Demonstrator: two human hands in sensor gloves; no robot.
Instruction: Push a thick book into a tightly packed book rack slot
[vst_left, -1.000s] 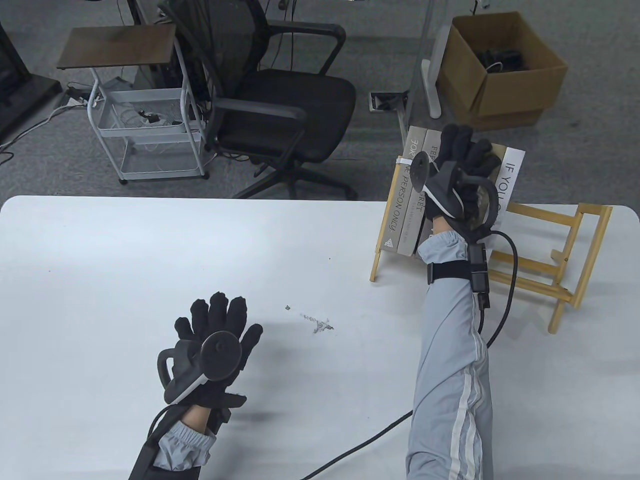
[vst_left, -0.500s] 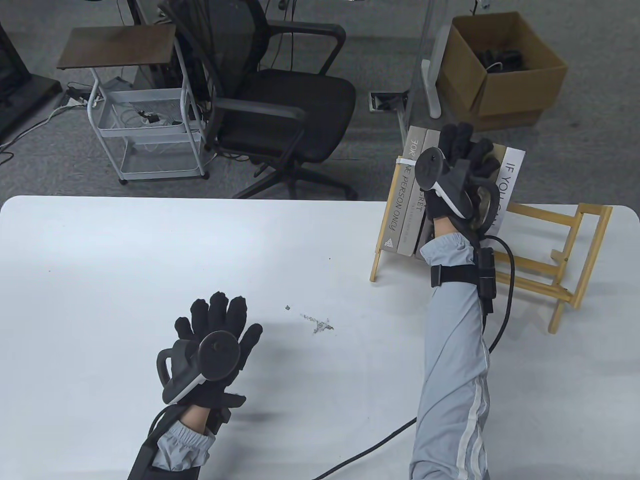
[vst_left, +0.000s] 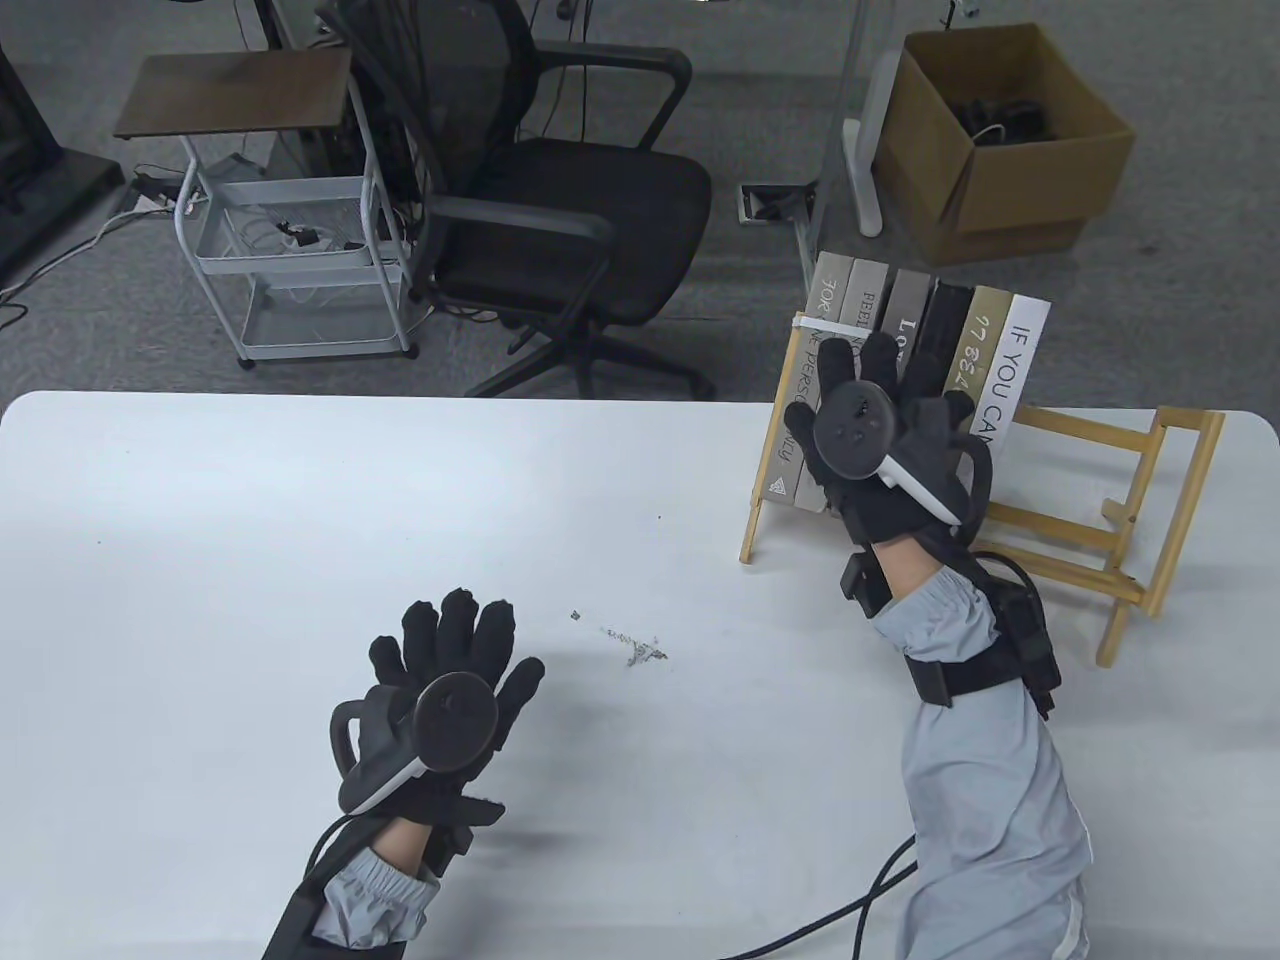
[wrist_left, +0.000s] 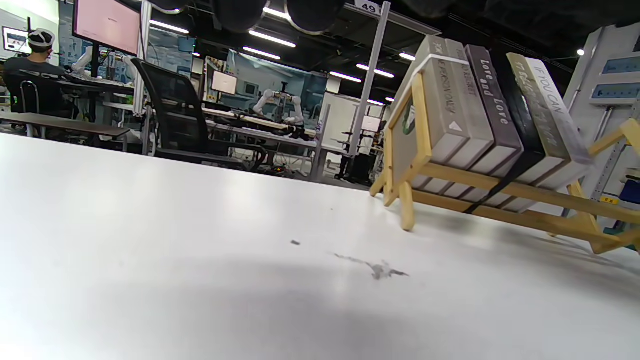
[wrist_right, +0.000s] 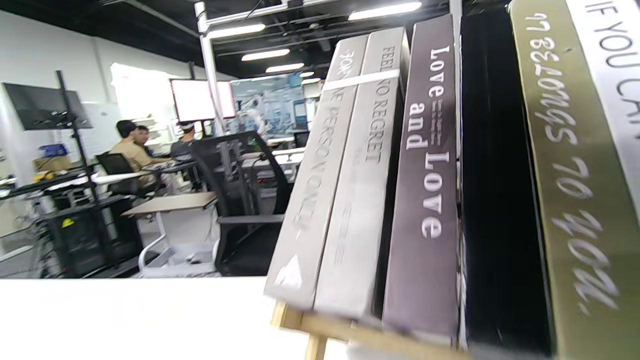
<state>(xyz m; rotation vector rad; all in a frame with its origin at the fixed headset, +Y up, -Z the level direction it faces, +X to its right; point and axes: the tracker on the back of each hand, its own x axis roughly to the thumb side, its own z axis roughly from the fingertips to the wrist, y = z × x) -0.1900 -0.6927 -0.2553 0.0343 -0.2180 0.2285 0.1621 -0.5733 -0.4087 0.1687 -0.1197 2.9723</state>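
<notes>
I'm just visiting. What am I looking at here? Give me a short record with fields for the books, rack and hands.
books: six standing side by side, spines out, the black book level with its neighbours
rack: wooden rack on the white table
right hand: in front of the spines, fingers spread, holding nothing
left hand: over the table, fingers spread, holding nothing

"Love and Love" on brown book spine (wrist_right: 425, 165)

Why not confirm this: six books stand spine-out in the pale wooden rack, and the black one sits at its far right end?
Wrong about position. In the right wrist view the black book stands mid-row in the pale wooden rack, between the brown "Love and Love" book and the olive book.
</notes>
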